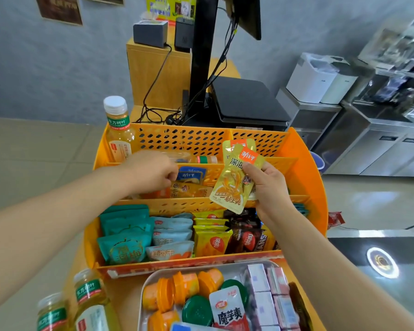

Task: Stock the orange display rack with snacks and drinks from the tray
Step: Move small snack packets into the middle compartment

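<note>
The orange display rack [304,177] stands ahead with three stepped tiers. My right hand [268,187] holds up gold snack packets [234,180] with orange tops over the middle tier's right side. My left hand [151,170] reaches into the middle tier's left part, fingers pinched at orange and blue packets [189,185] lying there. A tea bottle [117,130] stands upright in the top tier's left corner; another lies on its side [198,159] behind my left hand. The metal tray [148,280] below holds orange cups, green lids, a white packet and pink boxes.
The front tier is packed with teal, blue, yellow and dark packets [177,235]. Two tea bottles [89,297] stand left of the tray. Behind the rack are a black monitor stand [201,56], cables and a black scale [246,101]. Steel counters sit at right.
</note>
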Tool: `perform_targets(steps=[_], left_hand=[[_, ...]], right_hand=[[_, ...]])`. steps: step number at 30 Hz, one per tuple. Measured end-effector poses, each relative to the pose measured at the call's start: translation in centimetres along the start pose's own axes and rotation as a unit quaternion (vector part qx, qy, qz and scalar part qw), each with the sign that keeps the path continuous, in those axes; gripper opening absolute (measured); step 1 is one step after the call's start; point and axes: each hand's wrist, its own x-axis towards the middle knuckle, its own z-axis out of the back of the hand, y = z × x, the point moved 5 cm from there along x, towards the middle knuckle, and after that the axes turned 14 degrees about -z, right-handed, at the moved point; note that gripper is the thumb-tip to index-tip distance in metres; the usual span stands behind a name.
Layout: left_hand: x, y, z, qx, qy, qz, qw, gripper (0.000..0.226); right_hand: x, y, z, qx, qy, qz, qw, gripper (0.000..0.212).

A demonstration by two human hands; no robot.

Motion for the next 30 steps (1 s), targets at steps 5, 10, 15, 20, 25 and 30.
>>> perform_targets(steps=[5, 10, 15, 20, 25, 30], left_hand=[[-2.4, 1.0, 4.3, -0.142, -0.149, 0.013, 0.979, 0.015], [-3.6, 0.1, 6.2, -0.334, -0.225, 0.009, 0.915, 0.021], [-4.2, -1.7, 5.1, -0.445, -0.274, 0.051, 0.851, 0.021], [-7.1, -5.0, -0.5, -0.649, -0.259, 0.151, 0.699, 0.053], [-9.1, -11.3, -6.7, -0.626, -0.147, 0.183, 0.744, 0.064], [-6.8, -17.4, -9.3, -0.654, -0.182, 0.196, 0.707, 0.047]], right_hand=[[-0.8, 0.6, -2.1, -0.025, 0.08, 0.007, 0.996, 0.009], [-2.8, 2.5, -5.0, -0.118, 0.21, 0.084, 0.967, 0.015], [-4.6, 2.4, -6.8, -0.215, 0.254, 0.11, 0.937, 0.012], [-5.4, -0.3, -5.1, -0.255, 0.24, 0.085, 0.933, 0.017], [-6.7, -4.2, -1.9, -0.367, 0.225, 0.063, 0.9, 0.015], [-7.3, -5.2, 1.6, -0.443, 0.188, 0.093, 0.872, 0.016]])
